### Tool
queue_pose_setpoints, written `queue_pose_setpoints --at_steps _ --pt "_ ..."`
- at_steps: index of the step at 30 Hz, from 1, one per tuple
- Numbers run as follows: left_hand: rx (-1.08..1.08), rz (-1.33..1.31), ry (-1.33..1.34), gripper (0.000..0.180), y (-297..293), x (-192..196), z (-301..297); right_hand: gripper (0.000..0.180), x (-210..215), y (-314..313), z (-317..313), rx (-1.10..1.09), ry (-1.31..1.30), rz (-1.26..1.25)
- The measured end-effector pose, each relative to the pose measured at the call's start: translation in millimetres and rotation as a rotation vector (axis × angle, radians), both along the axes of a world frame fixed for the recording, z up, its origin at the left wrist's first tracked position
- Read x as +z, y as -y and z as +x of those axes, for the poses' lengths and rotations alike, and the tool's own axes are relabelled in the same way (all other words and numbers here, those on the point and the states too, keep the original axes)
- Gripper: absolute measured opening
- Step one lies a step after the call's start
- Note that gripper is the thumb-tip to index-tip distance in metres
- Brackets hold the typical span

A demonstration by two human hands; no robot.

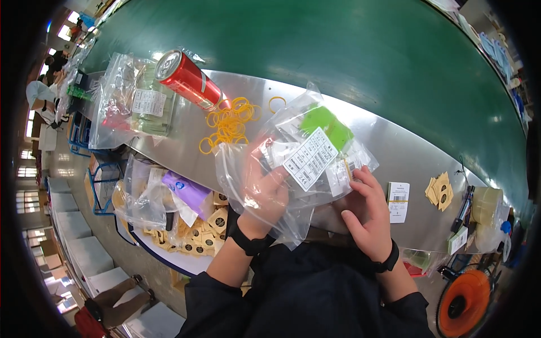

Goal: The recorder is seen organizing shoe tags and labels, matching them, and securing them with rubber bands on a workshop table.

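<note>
A clear plastic bag (231, 177) lies slantwise in front of me. Inside it show a bright green piece (327, 125), small white cards and a printed white label (311, 159). My left hand (267, 194) has hold of the bag's left part, seen through the clear film. Whether that hand is inside the bag or under a loose flap I cannot tell. My right hand (369, 219) is open at the bag's right edge, thumb apart from the fingers, fingertips close to or touching the plastic. Dark bands circle both wrists.
Yellow rubber bands (228, 127) lie by a red can (189, 79). A filled clear bag (149, 104) is at left, above a tray of tan packets (197, 239). At right are a white card (399, 201), tan packets (439, 190), a tape roll (487, 204) and an orange fan (465, 301).
</note>
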State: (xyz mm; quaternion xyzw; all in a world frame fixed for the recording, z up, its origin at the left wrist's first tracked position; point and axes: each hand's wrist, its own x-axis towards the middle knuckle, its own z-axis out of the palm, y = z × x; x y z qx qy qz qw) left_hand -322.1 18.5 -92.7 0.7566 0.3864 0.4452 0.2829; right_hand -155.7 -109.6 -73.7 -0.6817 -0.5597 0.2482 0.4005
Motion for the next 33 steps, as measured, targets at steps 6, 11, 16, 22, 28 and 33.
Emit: queue_pose_setpoints --at_steps 6,11,16,22,28,33 --pt "-0.115 0.007 0.047 0.031 8.8 -1.5 -7.0 0.048 38.8 -29.4 -31.1 0.078 0.17 0.147" --pt "-0.02 0.043 0.011 0.028 17.6 4.1 -14.5 0.033 29.3 -52.5 -42.9 0.153 0.177 0.159" --pt "0.019 0.081 0.002 0.026 19.5 -3.9 -27.8 0.012 19.1 -51.6 -34.4 0.037 0.083 0.272" --pt "0.055 0.052 0.066 0.023 19.5 -5.1 -31.0 0.01 20.8 -47.3 -34.2 -0.001 -0.018 0.265" --pt "0.066 -0.057 0.056 0.023 17.2 -5.1 -30.8 0.01 23.8 -48.0 -27.7 -0.076 -0.149 0.277" --pt "-0.045 -0.045 0.061 0.022 12.7 -10.1 -33.0 0.01 23.7 -45.7 -26.3 -0.061 -0.163 0.29"
